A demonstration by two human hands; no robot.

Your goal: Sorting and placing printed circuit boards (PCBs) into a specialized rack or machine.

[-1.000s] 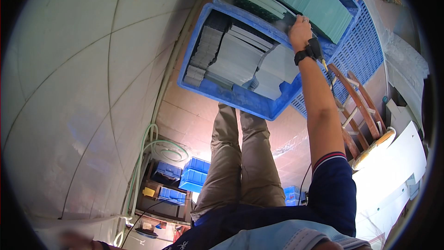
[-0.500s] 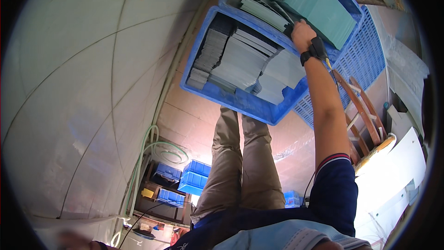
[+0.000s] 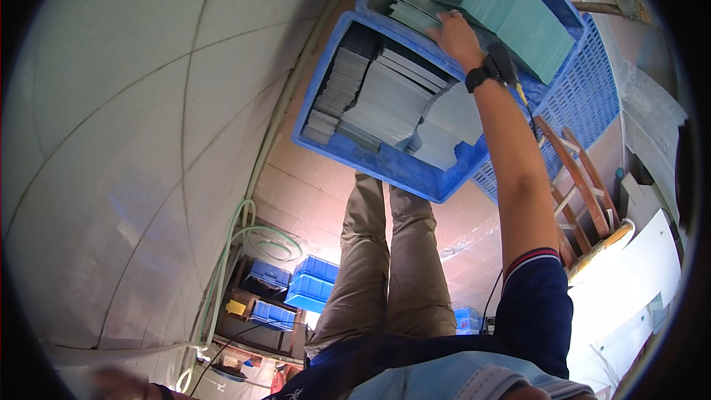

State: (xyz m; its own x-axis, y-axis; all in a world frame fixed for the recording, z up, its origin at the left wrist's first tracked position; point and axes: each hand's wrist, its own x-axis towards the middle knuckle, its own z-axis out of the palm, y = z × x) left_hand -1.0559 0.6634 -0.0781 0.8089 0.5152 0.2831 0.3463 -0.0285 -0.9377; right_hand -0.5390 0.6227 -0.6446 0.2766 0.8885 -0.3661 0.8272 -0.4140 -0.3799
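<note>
A: What fills the left of the view?

B: A broad pale curved surface [image 3: 133, 141] with thin seam lines, bent by the lens. Low down beside it, pale green hoses [image 3: 244, 241] loop along the tan tiled floor [image 3: 311, 192], near small stacked blue bins [image 3: 296, 285]. At the bottom left edge sits a blurred shape [image 3: 111, 384] that may be the left hand; I cannot tell how its fingers stand.

A: And the middle?

B: The person's 2 legs in khaki trousers [image 3: 385, 267] stand on the floor. Just beyond the feet is a blue plastic crate [image 3: 348, 150] packed with grey-white sheets [image 3: 392, 100] in stacks. Their long edges run from the lower left toward the upper right of the view, fanned a little.

A: Where is the right hand?

B: The right hand [image 3: 458, 38], a black watch on its wrist, reaches out to the border between that crate and a 2nd blue crate [image 3: 552, 0] beyond it. The fingers are curled down onto the ends of thin pale green sheets [image 3: 411, 15] at the near edge of the far crate; whether they pinch 1 is hidden. A larger stack of pale green sheets [image 3: 518, 18] lies slanted in the same crate, long axis toward the lower right.

A: Further right?

B: A blue latticed crate wall [image 3: 585, 96], a reddish wooden frame [image 3: 581, 192] and a white board [image 3: 637, 274].
</note>
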